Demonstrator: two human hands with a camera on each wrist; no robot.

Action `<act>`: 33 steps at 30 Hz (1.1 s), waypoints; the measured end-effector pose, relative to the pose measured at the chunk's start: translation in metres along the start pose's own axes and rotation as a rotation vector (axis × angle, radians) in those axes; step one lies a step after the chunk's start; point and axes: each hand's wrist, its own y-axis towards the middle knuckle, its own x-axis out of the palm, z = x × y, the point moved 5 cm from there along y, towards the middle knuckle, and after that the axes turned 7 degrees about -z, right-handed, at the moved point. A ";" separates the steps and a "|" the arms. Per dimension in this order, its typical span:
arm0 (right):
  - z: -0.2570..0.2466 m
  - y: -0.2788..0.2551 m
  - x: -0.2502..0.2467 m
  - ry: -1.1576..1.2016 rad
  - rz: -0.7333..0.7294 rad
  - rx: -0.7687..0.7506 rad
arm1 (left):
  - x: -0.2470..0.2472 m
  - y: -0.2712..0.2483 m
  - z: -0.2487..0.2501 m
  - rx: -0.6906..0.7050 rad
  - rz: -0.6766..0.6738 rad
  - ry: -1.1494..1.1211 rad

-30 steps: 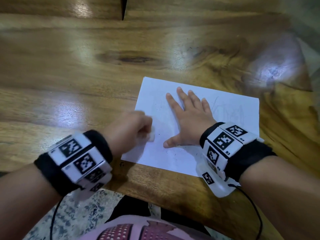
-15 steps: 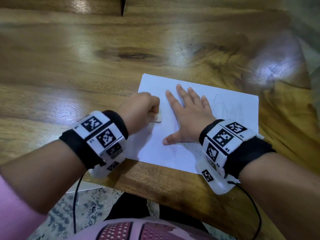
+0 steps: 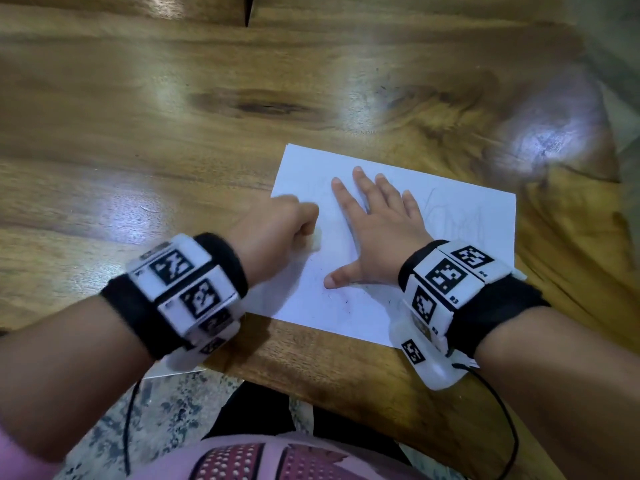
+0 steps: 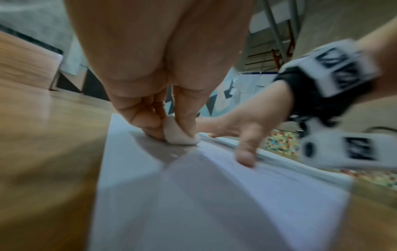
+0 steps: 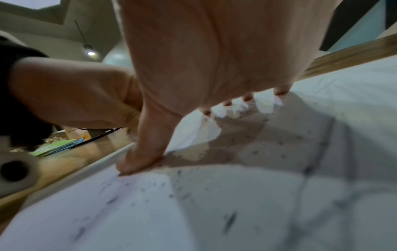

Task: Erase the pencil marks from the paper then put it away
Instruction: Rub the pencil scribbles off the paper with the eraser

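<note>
A white sheet of paper [image 3: 457, 216] lies on the wooden table [image 3: 173, 116] near its front edge, with faint pencil lines on its right part and dark eraser crumbs [image 5: 176, 185] scattered near the front. My left hand [image 3: 277, 230] pinches a small white eraser [image 4: 178, 135] between thumb and fingers and presses it on the sheet's left part [image 4: 193, 195]. My right hand [image 3: 374, 230] lies flat on the middle of the paper, fingers spread and straight, thumb [image 5: 141, 159] out to the side.
The table's front edge [image 3: 329, 368] runs just below the paper, with a speckled floor [image 3: 166, 410] under it. A green booklet and dark cord [image 5: 53, 147] lie far off on the table in the right wrist view.
My left hand with the eraser slid away from me along the paper's left part, then came back a little toward me. The right hand stayed flat on the sheet.
</note>
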 end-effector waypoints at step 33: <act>0.001 -0.002 -0.001 0.042 0.072 -0.034 | 0.013 -0.038 -0.006 -0.033 -0.148 -0.028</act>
